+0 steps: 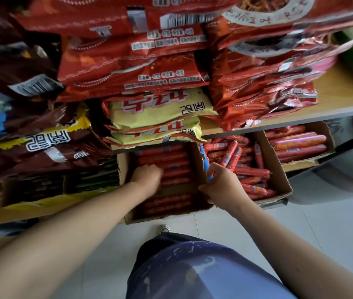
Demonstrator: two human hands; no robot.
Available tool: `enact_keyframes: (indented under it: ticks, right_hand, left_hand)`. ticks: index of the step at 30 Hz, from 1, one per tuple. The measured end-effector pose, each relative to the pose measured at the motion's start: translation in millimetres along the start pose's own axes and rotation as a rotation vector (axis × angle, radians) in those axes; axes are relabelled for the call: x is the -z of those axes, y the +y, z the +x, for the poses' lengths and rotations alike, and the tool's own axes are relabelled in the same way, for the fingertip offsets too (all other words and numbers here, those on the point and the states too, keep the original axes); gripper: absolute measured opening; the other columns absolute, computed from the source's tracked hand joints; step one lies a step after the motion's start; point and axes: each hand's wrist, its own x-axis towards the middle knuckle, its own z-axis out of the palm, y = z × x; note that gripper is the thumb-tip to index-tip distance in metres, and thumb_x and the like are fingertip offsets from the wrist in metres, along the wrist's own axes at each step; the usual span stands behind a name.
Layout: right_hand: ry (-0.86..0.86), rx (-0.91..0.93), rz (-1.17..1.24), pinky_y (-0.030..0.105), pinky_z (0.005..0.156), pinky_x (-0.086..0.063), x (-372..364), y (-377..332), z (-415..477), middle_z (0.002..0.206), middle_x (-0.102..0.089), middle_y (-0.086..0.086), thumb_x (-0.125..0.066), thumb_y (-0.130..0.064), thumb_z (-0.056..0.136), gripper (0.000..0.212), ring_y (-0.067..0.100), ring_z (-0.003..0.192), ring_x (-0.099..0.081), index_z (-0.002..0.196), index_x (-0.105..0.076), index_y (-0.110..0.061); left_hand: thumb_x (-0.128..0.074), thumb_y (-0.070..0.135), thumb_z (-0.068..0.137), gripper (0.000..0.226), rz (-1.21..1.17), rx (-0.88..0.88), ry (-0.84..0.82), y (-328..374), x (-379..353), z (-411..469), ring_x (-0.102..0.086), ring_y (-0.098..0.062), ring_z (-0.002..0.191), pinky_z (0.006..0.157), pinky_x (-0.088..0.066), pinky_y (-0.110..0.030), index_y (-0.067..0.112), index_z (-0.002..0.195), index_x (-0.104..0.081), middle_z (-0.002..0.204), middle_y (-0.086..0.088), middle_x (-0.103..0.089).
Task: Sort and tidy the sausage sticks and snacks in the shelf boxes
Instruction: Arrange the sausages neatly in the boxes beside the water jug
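Gripping the box wall [199, 157], right hand [220, 184]; left hand [147, 175] touches sausage sticks [171, 161].

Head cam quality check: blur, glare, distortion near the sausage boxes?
Head view: wide-angle bends the shelf edge; upper noodle packs blurred, with foil glare; sausage box interior shadowed under the shelf; left hand and right hand fairly sharp.

red sausage sticks [167, 162] in brown cardboard boxes [199, 160], beneath red, yellow and maroon snack bags [162, 108].
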Motion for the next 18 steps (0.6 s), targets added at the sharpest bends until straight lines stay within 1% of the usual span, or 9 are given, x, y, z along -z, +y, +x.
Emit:
enact_keyframes:
  ticks: [3,6,9,11,12,13,14,16,18]
  right_hand:
    - [-0.006,0.001,-0.001,0.019,0.038,-0.045,1,1,0,0.093,-0.063,0.007,-0.068,-0.009,0.089,0.023,0.022,0.061,-0.069,0.091,-0.05,-0.024]
    - [-0.016,-0.002,0.008,0.018,0.038,-0.045,1,2,1,0.094,-0.063,0.007,-0.067,-0.01,0.09,0.024,0.022,0.062,-0.069,0.091,-0.049,-0.025]
    - [-0.022,0.001,0.018,0.018,0.04,-0.046,1,2,2,0.095,-0.063,0.007,-0.067,-0.01,0.091,0.024,0.021,0.062,-0.068,0.094,-0.05,-0.026]
    - [-0.019,0.005,0.023,0.019,0.04,-0.047,1,2,3,0.095,-0.063,0.007,-0.067,-0.011,0.091,0.023,0.022,0.063,-0.068,0.094,-0.05,-0.026]
    - [-0.015,0.007,0.025,0.02,0.04,-0.047,1,2,3,0.095,-0.064,0.007,-0.067,-0.011,0.091,0.023,0.023,0.063,-0.068,0.094,-0.05,-0.025]
    - [-0.011,0.008,0.027,0.021,0.04,-0.048,0,3,3,0.094,-0.063,0.007,-0.067,-0.011,0.09,0.022,0.023,0.063,-0.067,0.094,-0.05,-0.025]
    - [-0.009,0.007,0.027,0.023,0.04,-0.048,0,3,4,0.094,-0.063,0.007,-0.067,-0.011,0.09,0.022,0.024,0.063,-0.067,0.096,-0.051,-0.024]
    - [-0.007,0.001,0.032,0.024,0.041,-0.049,-1,4,5,0.093,-0.062,0.007,-0.067,-0.012,0.09,0.021,0.025,0.061,-0.067,0.1,-0.051,-0.021]
    - [-0.007,0.002,0.036,0.025,0.041,-0.049,-1,4,5,0.093,-0.063,0.007,-0.067,-0.012,0.091,0.021,0.023,0.059,-0.064,0.1,-0.051,-0.02]
  left_hand:
    - [-0.05,0.007,0.093,0.025,0.049,0.017,-0.058,0,0,-2,-0.064,-0.033,0.109,0.086,-0.051,-0.037,0.011,0.112,-0.066,0.117,-0.011,-0.066]
    - [-0.06,0.019,0.092,0.021,0.024,0.001,-0.081,1,2,-4,-0.064,-0.031,0.108,0.085,-0.05,-0.035,0.013,0.112,-0.065,0.117,-0.01,-0.065]
    - [-0.063,0.024,0.09,0.033,0.013,-0.107,-0.075,4,2,-4,-0.061,-0.032,0.111,0.089,-0.048,-0.036,0.017,0.122,-0.061,0.12,-0.01,-0.064]
    - [-0.061,0.024,0.091,0.049,0.01,-0.164,-0.047,6,0,-5,-0.06,-0.033,0.112,0.088,-0.048,-0.037,0.021,0.138,-0.048,0.121,-0.01,-0.063]
    - [-0.061,0.026,0.092,0.054,-0.009,-0.175,-0.026,6,-1,-5,-0.06,-0.033,0.112,0.087,-0.048,-0.037,0.023,0.142,-0.042,0.122,-0.01,-0.062]
    - [-0.061,0.031,0.091,0.054,-0.041,-0.177,-0.016,7,-2,-5,-0.06,-0.033,0.113,0.088,-0.048,-0.036,0.024,0.142,-0.043,0.123,-0.009,-0.062]
    - [-0.062,0.038,0.091,0.05,-0.087,-0.175,-0.028,8,-4,-4,-0.06,-0.031,0.112,0.089,-0.049,-0.036,0.025,0.137,-0.049,0.123,-0.008,-0.063]
    - [-0.061,0.048,0.09,0.043,-0.188,-0.166,-0.096,12,-6,-4,-0.06,-0.028,0.11,0.088,-0.05,-0.033,0.025,0.126,-0.059,0.122,-0.006,-0.064]
    - [-0.059,0.053,0.089,0.047,-0.243,-0.162,-0.189,16,-6,-5,-0.06,-0.027,0.109,0.088,-0.049,-0.033,0.026,0.127,-0.058,0.123,-0.005,-0.062]
